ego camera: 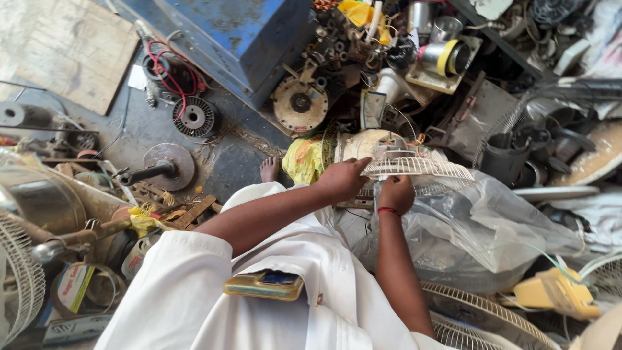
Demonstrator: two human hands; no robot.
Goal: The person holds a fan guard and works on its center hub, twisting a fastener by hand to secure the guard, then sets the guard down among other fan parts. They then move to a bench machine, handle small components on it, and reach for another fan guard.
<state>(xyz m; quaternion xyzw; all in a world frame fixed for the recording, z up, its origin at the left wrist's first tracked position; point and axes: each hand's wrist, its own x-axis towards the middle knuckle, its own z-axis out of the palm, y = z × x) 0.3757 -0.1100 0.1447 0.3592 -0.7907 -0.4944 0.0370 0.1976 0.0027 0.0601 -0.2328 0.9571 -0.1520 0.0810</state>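
Note:
A cream table-fan body (370,144) with a white wire grille (421,167) lies in front of me among scrap parts. My left hand (343,178) grips the near edge of the fan body and grille rim. My right hand (396,193), with a red band at the wrist, is closed under the grille, holding its lower rim. A clear plastic sheet (479,223) lies beneath and to the right of the fan.
A blue metal box (240,32) stands at the back. Motor parts, a round rotor (194,118) and a rusty disc (300,104) litter the floor. More fan grilles (479,317) lie at lower right and far left (19,285). A phone (265,284) sits in my shirt pocket. My bare foot (269,170) shows.

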